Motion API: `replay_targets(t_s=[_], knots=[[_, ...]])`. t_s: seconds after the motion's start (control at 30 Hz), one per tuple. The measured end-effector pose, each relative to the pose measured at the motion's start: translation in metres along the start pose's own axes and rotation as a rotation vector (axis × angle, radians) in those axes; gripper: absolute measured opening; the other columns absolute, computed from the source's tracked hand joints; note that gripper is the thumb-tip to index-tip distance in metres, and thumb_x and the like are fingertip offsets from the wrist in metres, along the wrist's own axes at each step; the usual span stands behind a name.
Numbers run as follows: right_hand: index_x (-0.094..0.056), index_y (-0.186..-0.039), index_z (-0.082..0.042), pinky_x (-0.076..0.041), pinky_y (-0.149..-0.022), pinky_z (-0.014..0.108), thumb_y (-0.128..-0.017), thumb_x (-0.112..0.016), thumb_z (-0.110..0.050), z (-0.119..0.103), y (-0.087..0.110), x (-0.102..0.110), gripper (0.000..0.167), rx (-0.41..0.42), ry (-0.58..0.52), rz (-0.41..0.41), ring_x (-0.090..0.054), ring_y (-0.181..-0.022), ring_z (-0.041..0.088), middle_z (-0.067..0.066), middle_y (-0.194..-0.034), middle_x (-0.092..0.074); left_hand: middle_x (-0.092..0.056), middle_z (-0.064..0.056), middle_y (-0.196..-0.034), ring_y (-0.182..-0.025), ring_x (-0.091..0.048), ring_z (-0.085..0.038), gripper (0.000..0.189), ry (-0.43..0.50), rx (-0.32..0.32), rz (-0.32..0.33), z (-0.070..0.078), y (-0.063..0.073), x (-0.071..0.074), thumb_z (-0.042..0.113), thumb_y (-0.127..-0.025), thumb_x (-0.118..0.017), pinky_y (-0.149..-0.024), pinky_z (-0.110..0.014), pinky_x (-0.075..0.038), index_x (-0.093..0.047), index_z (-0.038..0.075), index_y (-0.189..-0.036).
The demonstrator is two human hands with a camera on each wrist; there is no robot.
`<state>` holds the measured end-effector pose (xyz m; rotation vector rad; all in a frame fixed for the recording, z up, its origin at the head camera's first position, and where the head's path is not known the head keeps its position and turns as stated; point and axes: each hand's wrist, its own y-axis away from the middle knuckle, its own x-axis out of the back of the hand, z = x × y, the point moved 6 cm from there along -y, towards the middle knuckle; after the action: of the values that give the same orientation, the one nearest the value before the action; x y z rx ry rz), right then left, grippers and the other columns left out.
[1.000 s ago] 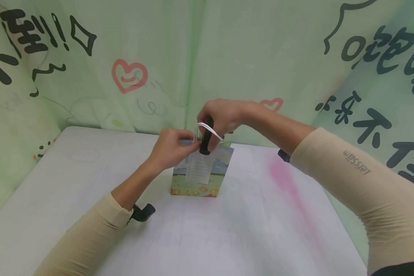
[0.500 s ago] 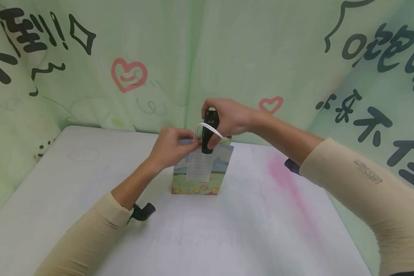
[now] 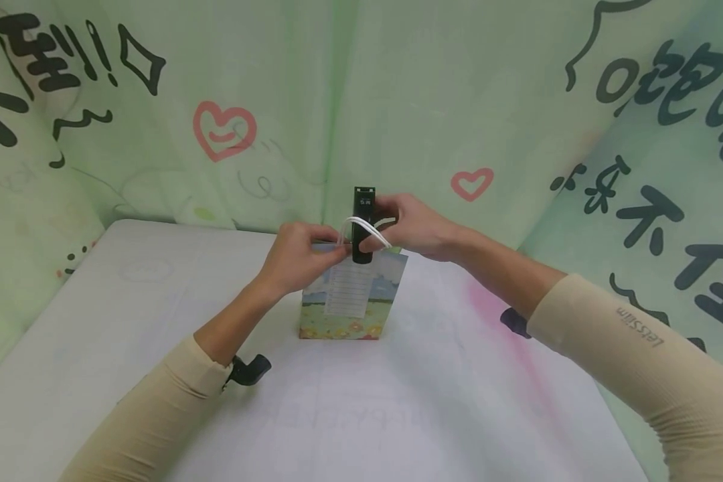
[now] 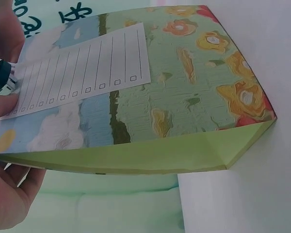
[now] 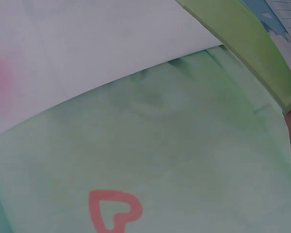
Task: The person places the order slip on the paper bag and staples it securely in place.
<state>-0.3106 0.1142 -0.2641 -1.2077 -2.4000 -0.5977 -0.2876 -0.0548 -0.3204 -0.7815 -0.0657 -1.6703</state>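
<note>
A small paper gift bag (image 3: 343, 329) with a flower-meadow print stands upright on the table, its white cord handle (image 3: 361, 221) looped above the top edge. Against its front lies a white lined sheet (image 3: 347, 298) with a row of small checkboxes, plain in the left wrist view. My left hand (image 3: 301, 260) pinches the bag's top edge and the sheet's upper end between thumb and fingers. At that same edge my right hand (image 3: 418, 226) holds a black stapler (image 3: 364, 209), thumb low on it. The stapler stands upright behind the cord, its lower end overlapping the sheet's top.
The bag stands on a white table (image 3: 156, 301) with a pink smear (image 3: 488, 301) on its right side. Close behind the table hangs a green printed curtain (image 3: 397, 100). Black wrist cameras (image 3: 250, 371) stick out beside both forearms.
My right hand has come down from the stapler's top to its lower part, with the wrist lower too. More of the stapler shows now. The left hand keeps its place on the bag.
</note>
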Motion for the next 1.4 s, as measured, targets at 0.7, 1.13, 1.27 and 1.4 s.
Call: replay_targets(t_s=[0.7, 1.13, 1.27, 1.4], knots=[[-0.061, -0.125, -0.007, -0.051, -0.098, 0.048, -0.086, -0.081, -0.007, -0.0018, 0.0014, 0.0031, 0.044, 0.024, 0.068, 0.009, -0.069, -0.107, 0.033, 0.013, -0.120, -0.070, -0.081, -0.005, -0.103, -0.094, -0.073, -0.021, 0.021, 0.000, 0.033, -0.007, -0.0006, 0.0008, 0.0011, 0.024, -0.094, -0.078, -0.078, -0.038, -0.057, -0.082, 0.008, -0.107], [-0.062, -0.127, -0.005, -0.052, -0.098, 0.048, -0.086, -0.080, -0.002, 0.0032, 0.0027, 0.0018, 0.045, 0.090, -0.021, 0.035, -0.075, -0.106, 0.032, 0.014, -0.121, -0.073, -0.081, -0.005, -0.102, -0.097, -0.073, -0.023, 0.021, 0.018, 0.056, 0.017, -0.0035, -0.0010, 0.0017, 0.025, -0.092, -0.080, -0.084, -0.042, -0.057, -0.083, 0.008, -0.105], [-0.061, -0.128, -0.005, -0.052, -0.099, 0.049, -0.085, -0.082, -0.002, 0.0039, 0.0019, 0.0008, 0.048, 0.079, -0.030, 0.031, -0.076, -0.106, 0.033, 0.015, -0.121, -0.074, -0.081, -0.005, -0.100, -0.096, -0.073, -0.022, 0.019, 0.019, 0.052, 0.024, -0.0032, -0.0006, 0.0016, 0.023, -0.091, -0.081, -0.082, -0.040, -0.057, -0.083, 0.008, -0.103], [-0.060, -0.126, -0.007, -0.051, -0.101, 0.052, -0.084, -0.084, -0.003, 0.0037, 0.0010, -0.0008, 0.049, 0.065, -0.029, 0.015, -0.076, -0.104, 0.032, 0.014, -0.121, -0.073, -0.081, -0.005, -0.100, -0.095, -0.073, -0.022, 0.017, 0.021, 0.055, 0.023, -0.0020, 0.0005, 0.0010, 0.021, -0.092, -0.080, -0.083, -0.040, -0.057, -0.083, 0.007, -0.103]])
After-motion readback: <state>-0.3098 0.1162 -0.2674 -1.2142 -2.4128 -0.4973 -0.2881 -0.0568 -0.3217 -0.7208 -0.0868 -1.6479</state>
